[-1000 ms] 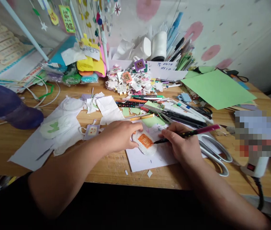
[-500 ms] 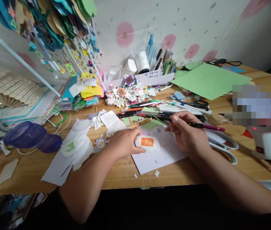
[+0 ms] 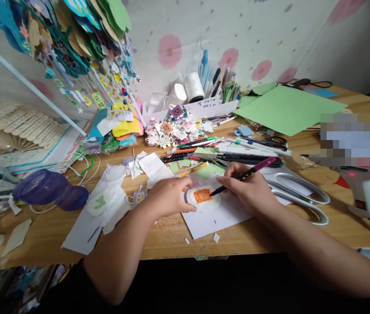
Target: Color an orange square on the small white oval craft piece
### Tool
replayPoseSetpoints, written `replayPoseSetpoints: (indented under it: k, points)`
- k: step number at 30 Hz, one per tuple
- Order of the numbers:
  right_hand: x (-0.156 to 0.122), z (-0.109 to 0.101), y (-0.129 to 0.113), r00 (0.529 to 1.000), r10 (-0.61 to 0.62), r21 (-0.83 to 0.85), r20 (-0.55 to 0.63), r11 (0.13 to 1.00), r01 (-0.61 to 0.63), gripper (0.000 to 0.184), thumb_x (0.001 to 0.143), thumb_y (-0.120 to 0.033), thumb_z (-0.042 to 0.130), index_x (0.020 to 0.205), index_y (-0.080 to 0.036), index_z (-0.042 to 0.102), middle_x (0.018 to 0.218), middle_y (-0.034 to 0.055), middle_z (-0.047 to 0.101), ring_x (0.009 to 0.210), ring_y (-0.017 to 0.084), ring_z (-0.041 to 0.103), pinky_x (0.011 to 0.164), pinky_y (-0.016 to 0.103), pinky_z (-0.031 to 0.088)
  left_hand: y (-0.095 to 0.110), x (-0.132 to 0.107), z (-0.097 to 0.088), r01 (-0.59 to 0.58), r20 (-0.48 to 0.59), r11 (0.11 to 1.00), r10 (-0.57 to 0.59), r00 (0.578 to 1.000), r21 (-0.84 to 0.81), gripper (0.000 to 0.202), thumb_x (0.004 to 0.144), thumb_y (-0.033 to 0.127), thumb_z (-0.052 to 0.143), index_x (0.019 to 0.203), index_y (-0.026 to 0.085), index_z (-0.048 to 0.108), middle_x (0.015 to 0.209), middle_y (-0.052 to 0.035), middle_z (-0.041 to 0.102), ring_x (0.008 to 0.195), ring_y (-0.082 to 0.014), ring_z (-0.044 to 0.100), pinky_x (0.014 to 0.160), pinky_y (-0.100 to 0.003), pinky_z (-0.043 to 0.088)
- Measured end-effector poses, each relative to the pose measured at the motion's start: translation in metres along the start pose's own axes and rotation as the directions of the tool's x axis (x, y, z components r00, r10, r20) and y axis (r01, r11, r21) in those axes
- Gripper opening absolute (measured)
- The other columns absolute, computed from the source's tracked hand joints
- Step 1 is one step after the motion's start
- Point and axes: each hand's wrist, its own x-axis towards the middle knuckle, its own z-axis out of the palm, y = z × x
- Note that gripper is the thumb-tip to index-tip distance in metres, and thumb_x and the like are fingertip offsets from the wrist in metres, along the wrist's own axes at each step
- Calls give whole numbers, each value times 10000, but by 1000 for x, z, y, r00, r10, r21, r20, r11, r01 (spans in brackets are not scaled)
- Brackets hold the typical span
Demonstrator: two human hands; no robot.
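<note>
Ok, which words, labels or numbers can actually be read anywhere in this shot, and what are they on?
Nothing can be read for certain.
White box behind the pens: blue handwriting, seemingly digits, too small to quote.
Green tag among the hanging paper decorations: marks too blurred to read.
White paper on the yellow pile: writing too blurred.
Pen in the right hand, and the piece with an orange square under the left hand: no text.

The wooden tabletop [image 3: 269, 235] carries white paper [image 3: 211, 218] under both grips. Scissors [image 3: 302, 192] lie just right of the right grip [image 3: 248, 192]; a purple cup [image 3: 49, 189] lies well left of the left grip [image 3: 168, 196].
</note>
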Motion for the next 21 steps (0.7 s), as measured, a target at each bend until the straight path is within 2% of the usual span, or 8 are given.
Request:
replayPoseSetpoints:
  k: [4, 7, 9, 14, 18, 21]
  points:
    - [-3, 6, -3, 988, -124, -217, 89, 966, 141, 207, 697, -275, 672, 604, -193, 507, 532, -40, 486, 490, 97, 423, 445, 234, 319, 3, 1, 1, -18, -8, 1000, 18, 1000, 15, 447, 649, 424, 673, 1032, 249, 524, 1004, -16, 656, 897, -221, 609, 709, -312, 448]
    - [-2, 6, -5, 984, -167, -297, 64, 938, 179, 222, 706, -260, 654, 570, -196, 491, 511, -45, 454, 480, 95, 395, 450, 239, 304, 3, 1, 2, -26, -17, 999, 26, 1000, 25, 452, 652, 428, 670, 1041, 249, 524, 1001, -21, 659, 893, -223, 609, 707, -316, 445]
    - [-2, 6, -5, 988, -155, -286, 30, 945, 157, 232, 726, -263, 635, 567, -202, 477, 509, -42, 458, 473, 98, 397, 450, 244, 308, 1, 2, 3, -36, -24, 999, 36, 999, 25, 461, 646, 441, 673, 1038, 246, 527, 1022, -29, 658, 909, -232, 607, 716, -325, 445]
    - [-3, 5, -4, 983, -161, -288, 91, 941, 180, 200, 709, -247, 652, 589, -204, 498, 524, -39, 472, 483, 103, 409, 449, 245, 306, -2, 2, 5, -38, -28, 999, 38, 999, 11, 466, 640, 457, 677, 1023, 244, 518, 1006, -28, 661, 893, -231, 610, 700, -322, 446]
    - [-4, 4, -4, 990, -140, -279, 26, 950, 141, 228, 726, -267, 640, 574, -206, 482, 505, -44, 459, 459, 96, 392, 434, 243, 299, -3, 3, 6, -50, -45, 999, 51, 998, 17, 467, 643, 459, 675, 1029, 255, 507, 1049, -25, 656, 920, -247, 608, 721, -339, 447]
    - [-3, 4, -5, 986, -137, -275, 92, 948, 157, 211, 714, -271, 651, 590, -204, 495, 513, -42, 476, 466, 99, 411, 437, 242, 312, -3, 3, 7, -45, -44, 998, 47, 998, 39, 456, 642, 475, 670, 1009, 254, 513, 988, -17, 667, 867, -246, 616, 673, -332, 443]
